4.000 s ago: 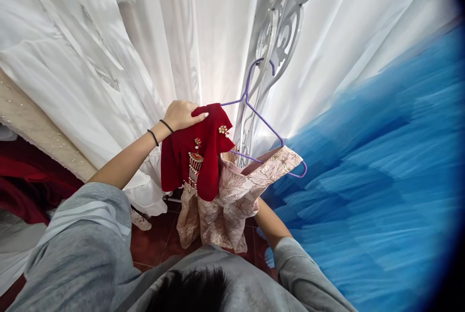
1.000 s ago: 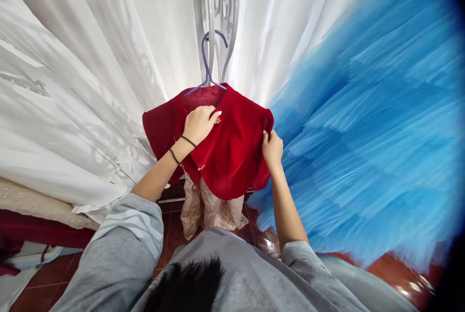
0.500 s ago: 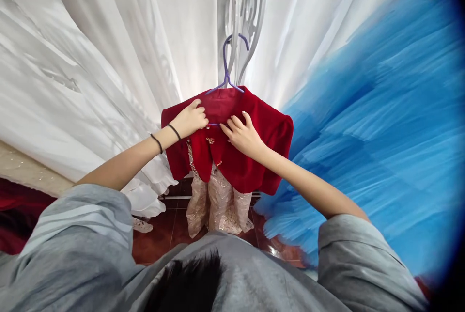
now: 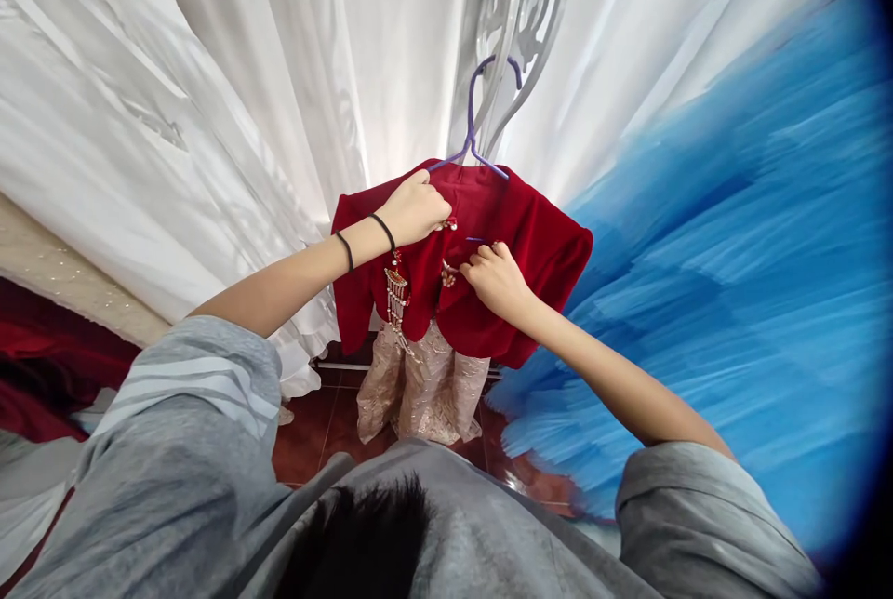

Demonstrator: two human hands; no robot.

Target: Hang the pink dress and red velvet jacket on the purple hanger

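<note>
A short red velvet jacket hangs on a purple hanger in front of me. My left hand is closed on the jacket's left front edge near the collar, with a small beaded trim showing by the fingertips. Lower and to the right, my right hand has its fingers curled onto the opposite front edge, beside a small gold ornament. A beaded tassel pendant dangles on the left front panel below my left wrist.
The hanger hooks on a white scrolled metal rack. White drapery spreads at left, and blue tulle fills the right. Below the jacket hangs shiny pinkish fabric above a red tiled floor.
The jacket, hanger and both hands sit further right in view. My right hand's spread fingers have curled onto the front edge. The tassel pendant now shows more fully.
</note>
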